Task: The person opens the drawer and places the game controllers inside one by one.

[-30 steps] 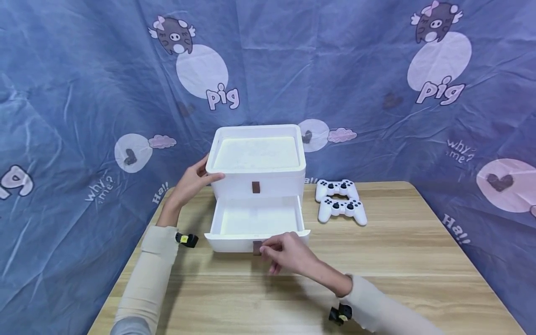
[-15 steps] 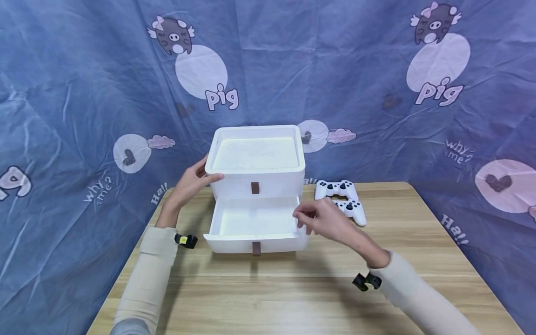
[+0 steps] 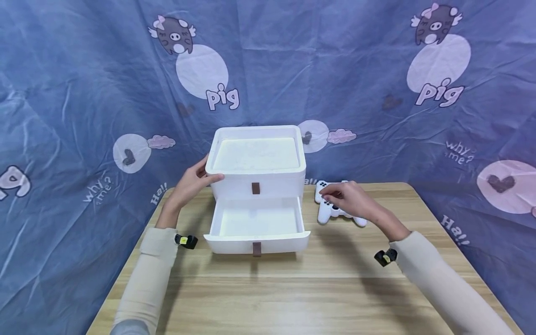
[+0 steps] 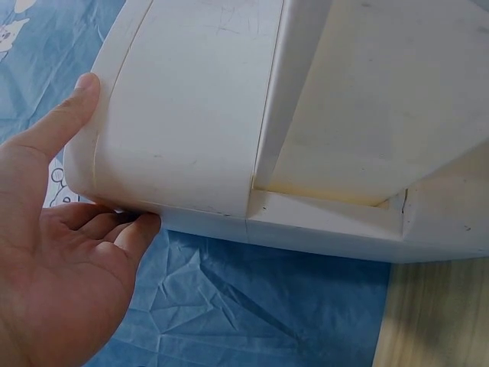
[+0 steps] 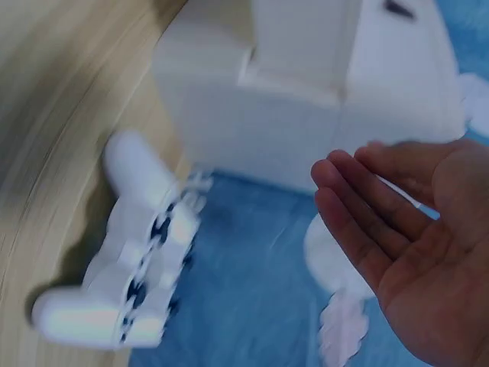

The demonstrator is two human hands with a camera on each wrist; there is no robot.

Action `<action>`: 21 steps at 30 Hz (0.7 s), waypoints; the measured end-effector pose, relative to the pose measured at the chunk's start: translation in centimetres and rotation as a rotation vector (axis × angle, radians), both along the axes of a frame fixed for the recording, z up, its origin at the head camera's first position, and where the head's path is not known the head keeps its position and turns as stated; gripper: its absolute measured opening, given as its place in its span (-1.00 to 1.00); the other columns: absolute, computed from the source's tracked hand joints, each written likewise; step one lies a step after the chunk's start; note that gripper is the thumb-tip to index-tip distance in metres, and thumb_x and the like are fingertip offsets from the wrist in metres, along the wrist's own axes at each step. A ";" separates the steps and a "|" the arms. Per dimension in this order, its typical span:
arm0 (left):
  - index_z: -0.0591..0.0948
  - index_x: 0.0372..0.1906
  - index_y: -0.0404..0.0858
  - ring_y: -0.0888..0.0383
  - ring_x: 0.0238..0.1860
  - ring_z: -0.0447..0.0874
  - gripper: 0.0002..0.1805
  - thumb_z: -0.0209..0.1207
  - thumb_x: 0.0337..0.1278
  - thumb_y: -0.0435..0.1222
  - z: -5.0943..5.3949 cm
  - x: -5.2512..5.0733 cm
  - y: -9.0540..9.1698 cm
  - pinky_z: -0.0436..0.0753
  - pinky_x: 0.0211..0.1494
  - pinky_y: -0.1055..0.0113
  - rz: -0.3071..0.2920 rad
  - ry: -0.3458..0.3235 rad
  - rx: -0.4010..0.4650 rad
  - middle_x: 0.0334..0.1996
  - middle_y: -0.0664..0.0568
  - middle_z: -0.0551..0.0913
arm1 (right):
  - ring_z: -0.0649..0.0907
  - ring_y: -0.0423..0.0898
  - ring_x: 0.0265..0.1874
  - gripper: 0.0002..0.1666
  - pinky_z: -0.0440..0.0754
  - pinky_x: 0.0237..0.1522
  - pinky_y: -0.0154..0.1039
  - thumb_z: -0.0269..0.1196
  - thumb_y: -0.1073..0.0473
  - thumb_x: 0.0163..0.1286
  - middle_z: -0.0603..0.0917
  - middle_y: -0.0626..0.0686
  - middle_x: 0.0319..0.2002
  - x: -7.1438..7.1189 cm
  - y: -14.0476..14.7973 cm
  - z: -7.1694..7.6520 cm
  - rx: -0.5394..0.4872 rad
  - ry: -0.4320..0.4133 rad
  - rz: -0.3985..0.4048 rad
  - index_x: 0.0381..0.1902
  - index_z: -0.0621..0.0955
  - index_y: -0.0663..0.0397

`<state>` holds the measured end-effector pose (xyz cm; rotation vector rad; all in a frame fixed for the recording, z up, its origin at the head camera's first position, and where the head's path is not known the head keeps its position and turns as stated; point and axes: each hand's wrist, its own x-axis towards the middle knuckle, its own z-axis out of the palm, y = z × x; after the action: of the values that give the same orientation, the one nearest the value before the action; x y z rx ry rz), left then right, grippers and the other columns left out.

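A white two-drawer box (image 3: 276, 184) stands at the back of the table, its lower drawer (image 3: 234, 244) pulled out and holding nothing. My left hand (image 3: 190, 184) grips the box's upper left corner, thumb on the front and fingers round the side; the left wrist view shows the same hand (image 4: 76, 252) on the white casing (image 4: 183, 115). Over two white game controllers (image 3: 324, 214) hovers my right hand (image 3: 353, 200), partly hiding them. In the blurred right wrist view this hand (image 5: 420, 237) holds nothing, its fingers loosely bent, apart from the controllers (image 5: 137, 267).
The wooden table (image 3: 268, 302) reaches towards me in front of the drawer. Behind it hangs a blue printed cloth (image 3: 268, 70), which also runs along both sides. Brown tabs sit on the upper drawer front (image 3: 234, 188) and on the lower one.
My right hand has left the lower drawer's brown tab and moved right and back, over the controllers. The left hand keeps its grip, and the lower drawer stays pulled out.
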<state>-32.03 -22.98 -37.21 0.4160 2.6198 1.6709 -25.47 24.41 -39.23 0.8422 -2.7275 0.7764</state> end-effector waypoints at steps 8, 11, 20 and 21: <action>0.12 0.73 0.17 -0.04 0.55 0.45 0.05 0.47 0.28 0.03 0.2 0.3 0.0 0.51 0.53 -0.06 0.002 -0.007 0.011 0.63 -0.07 0.35 | 0.79 0.28 0.05 -0.63 0.75 0.10 0.15 0.33 0.35 0.47 0.79 0.35 0.07 -2.8 2.3 -1.9 0.100 -0.203 -0.011 0.18 0.71 0.39; 0.12 0.73 0.17 -0.04 0.55 0.44 0.05 0.47 0.28 0.03 0.2 0.3 0.0 0.51 0.53 -0.07 0.004 -0.011 0.007 0.63 -0.07 0.34 | 0.71 0.34 0.19 -0.53 0.66 0.24 0.23 0.36 0.30 0.46 0.74 0.38 0.18 -3.6 3.0 -2.6 0.167 -0.257 -0.015 0.26 0.66 0.41; 0.11 0.73 0.16 -0.06 0.56 0.43 0.06 0.46 0.27 0.08 0.1 0.1 0.1 0.51 0.53 -0.10 -0.004 -0.004 -0.004 0.63 -0.07 0.35 | 0.65 0.35 0.25 -0.26 0.61 0.28 0.24 0.46 0.25 0.21 0.68 0.40 0.26 -5.2 4.7 -4.8 0.300 -0.330 -0.024 0.34 0.58 0.43; 0.11 0.73 0.16 -0.06 0.56 0.43 0.06 0.47 0.27 0.07 0.2 0.1 0.1 0.51 0.53 -0.10 -0.002 -0.006 -0.002 0.63 -0.07 0.35 | 0.66 0.31 0.22 -0.23 0.63 0.23 0.20 0.45 0.25 0.19 0.67 0.39 0.27 -5.4 4.8 -5.0 0.318 -0.337 -0.032 0.36 0.57 0.40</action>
<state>-31.92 -22.89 -37.05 0.4125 2.6161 1.6657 -30.85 29.21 -44.27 0.7822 -3.2160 0.5240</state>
